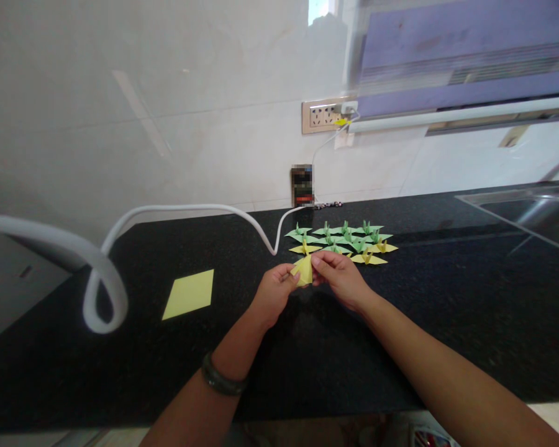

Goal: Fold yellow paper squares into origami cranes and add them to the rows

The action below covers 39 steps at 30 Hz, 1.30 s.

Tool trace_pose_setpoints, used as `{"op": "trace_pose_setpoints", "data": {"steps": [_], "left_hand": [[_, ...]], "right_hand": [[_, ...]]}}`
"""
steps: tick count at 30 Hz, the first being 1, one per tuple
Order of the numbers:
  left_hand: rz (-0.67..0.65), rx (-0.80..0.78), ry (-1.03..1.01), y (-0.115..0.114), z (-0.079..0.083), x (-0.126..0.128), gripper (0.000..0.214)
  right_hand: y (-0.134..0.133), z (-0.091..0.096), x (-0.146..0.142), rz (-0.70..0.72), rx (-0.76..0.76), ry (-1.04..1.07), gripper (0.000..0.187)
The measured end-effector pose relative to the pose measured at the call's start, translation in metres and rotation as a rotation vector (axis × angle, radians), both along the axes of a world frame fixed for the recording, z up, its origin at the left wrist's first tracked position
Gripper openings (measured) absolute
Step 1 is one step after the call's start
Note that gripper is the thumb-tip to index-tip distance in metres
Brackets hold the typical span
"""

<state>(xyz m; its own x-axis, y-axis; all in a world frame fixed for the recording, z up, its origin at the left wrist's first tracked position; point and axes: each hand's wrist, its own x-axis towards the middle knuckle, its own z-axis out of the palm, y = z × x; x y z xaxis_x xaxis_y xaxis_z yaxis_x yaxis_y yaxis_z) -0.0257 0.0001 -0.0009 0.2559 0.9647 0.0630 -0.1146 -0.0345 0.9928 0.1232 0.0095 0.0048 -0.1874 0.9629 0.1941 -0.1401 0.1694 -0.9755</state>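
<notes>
- Your left forearm comes in from the lower edge, with a dark beaded bracelet [221, 379] round the wrist.
- Your left hand [271, 297] is raised just above the black speckled stone bench [400, 323]. Its fingers [292, 274] are pressed together, pinching the left side of a folded yellow paper piece [304, 270].
- Your right hand [343, 282] meets it from the other side. Its fingers [320, 263] pinch the upper right edge of the same piece.
- The folded yellow paper piece sits between your two hands, near the middle of the bench and just in front of the nearest row of finished figures. You cannot tell whether its lower tip touches the bench.
- A flat yellow square paper sheet [189, 293] lies on the bench to the left, well apart from your left hand.
- A thick white cable [103, 292] loops at the far left, then runs right across the bench toward the wall.
- A group of folded green and yellow paper cranes [340, 241] stands in rows just beyond your hands, with green at the back and yellow mostly in front.
- A small dark device [302, 185] leans against the wall behind the cranes. Its detail is blurred.
- A metal wall socket plate [323, 115] is mounted above it, with a white plug at its right end.
- A steel sink [526, 208] is set into the bench at the far right.
</notes>
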Motion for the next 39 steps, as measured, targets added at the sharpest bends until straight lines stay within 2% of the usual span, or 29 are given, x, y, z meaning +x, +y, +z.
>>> {"op": "trace_pose_setpoints", "data": {"steps": [4,7,11,17,27,39], "left_hand": [[0.173,0.095,0.129,0.0012,0.0013,0.0007,0.025],[0.24,0.156,0.226,0.0004,0.0025,0.0009,0.025],[0.24,0.238,0.361,-0.0016,0.0039,-0.0002,0.026],[0.214,0.354,0.529,-0.0044,0.0036,-0.0012,0.026],[0.159,0.43,0.617,-0.0054,0.0018,-0.0014,0.029],[0.2,0.452,0.656,-0.0059,0.0012,-0.0012,0.029]], "right_hand": [[-0.0002,0.0022,-0.0004,-0.196,0.074,-0.047,0.02],[-0.002,0.0037,-0.0003,-0.199,0.06,-0.111,0.021],[-0.004,0.0035,-0.0011,-0.118,0.015,-0.219,0.024],[-0.0032,0.0026,-0.0017,-0.111,-0.072,-0.182,0.024],[-0.0034,0.0012,-0.0013,-0.098,-0.07,-0.14,0.019],[-0.002,0.0008,-0.0005,-0.108,-0.064,-0.184,0.021]]}}
